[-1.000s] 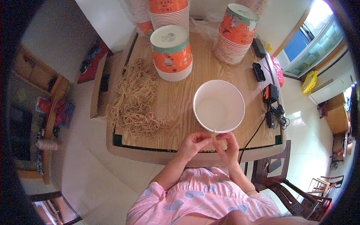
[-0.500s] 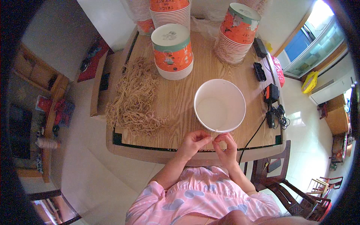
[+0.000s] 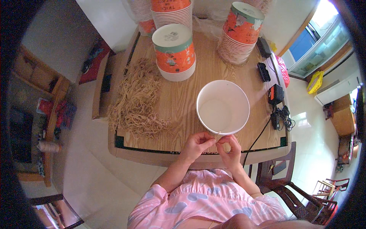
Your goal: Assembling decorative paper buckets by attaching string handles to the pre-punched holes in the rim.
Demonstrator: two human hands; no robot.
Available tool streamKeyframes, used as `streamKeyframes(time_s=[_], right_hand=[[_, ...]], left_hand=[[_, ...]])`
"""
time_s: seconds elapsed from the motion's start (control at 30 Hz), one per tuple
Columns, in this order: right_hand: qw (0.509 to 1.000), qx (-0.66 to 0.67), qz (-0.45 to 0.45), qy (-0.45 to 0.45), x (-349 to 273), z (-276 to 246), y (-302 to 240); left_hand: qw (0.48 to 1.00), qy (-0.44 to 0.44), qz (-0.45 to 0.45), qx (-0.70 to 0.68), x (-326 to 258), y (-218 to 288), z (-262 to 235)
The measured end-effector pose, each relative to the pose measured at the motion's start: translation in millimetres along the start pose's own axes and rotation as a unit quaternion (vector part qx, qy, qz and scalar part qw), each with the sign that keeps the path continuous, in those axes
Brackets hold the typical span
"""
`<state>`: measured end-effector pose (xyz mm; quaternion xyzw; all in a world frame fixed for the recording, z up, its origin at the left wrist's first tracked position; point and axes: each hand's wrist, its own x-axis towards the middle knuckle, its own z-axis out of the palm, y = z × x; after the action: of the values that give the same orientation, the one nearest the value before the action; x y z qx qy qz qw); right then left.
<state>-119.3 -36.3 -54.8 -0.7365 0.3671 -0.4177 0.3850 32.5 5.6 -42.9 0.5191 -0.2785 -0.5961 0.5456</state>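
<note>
A white paper bucket (image 3: pixel 222 108) stands with its mouth up near the front edge of the table, its inside bare. Just below its near rim, my left hand (image 3: pixel 196 147) and my right hand (image 3: pixel 230 150) meet fingertip to fingertip, each closed in a pinch. A short bit of tan cord (image 3: pixel 219 133) shows at the rim right above the fingers, and they appear to pinch its end; most of it is hidden. Left of the bucket lies a loose heap of tan cords (image 3: pixel 139 101).
An upside-down orange and green bucket stack (image 3: pixel 174 57) stands behind the cord heap. Taller stacks (image 3: pixel 240 36) rise at the back of the wooden table (image 3: pixel 179 114). Black adapters with cables (image 3: pixel 276 95) lie along the right edge. A dark wooden chair (image 3: pixel 274 175) stands at the right.
Both hands keep the same pinch below the rim, with hardly any movement. The bucket stays in place; the whole view has shifted very slightly.
</note>
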Motion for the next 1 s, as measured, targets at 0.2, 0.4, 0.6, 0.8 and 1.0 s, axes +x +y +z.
streamKeyframes(time_s=[0.2, 0.4, 0.6, 0.8, 1.0], right_hand=[[0.997, 0.046, 0.058, 0.011, -3, 1, -4], [0.998, 0.054, 0.035, -0.023, 3, 1, -4], [0.993, 0.074, 0.088, -0.035, -2, 4, 1], [0.990, 0.091, 0.104, -0.004, -6, 9, 6], [0.988, 0.093, 0.120, -0.017, -8, 9, 10]], left_hand=[[1.000, -0.002, -0.019, 0.005, 0, -4, -3], [1.000, -0.014, -0.012, -0.009, -1, 0, -1], [0.999, -0.007, 0.026, 0.035, 1, -21, -11], [0.988, 0.019, 0.092, 0.122, 6, -32, -13], [0.975, 0.036, 0.129, 0.176, 6, -33, -10]])
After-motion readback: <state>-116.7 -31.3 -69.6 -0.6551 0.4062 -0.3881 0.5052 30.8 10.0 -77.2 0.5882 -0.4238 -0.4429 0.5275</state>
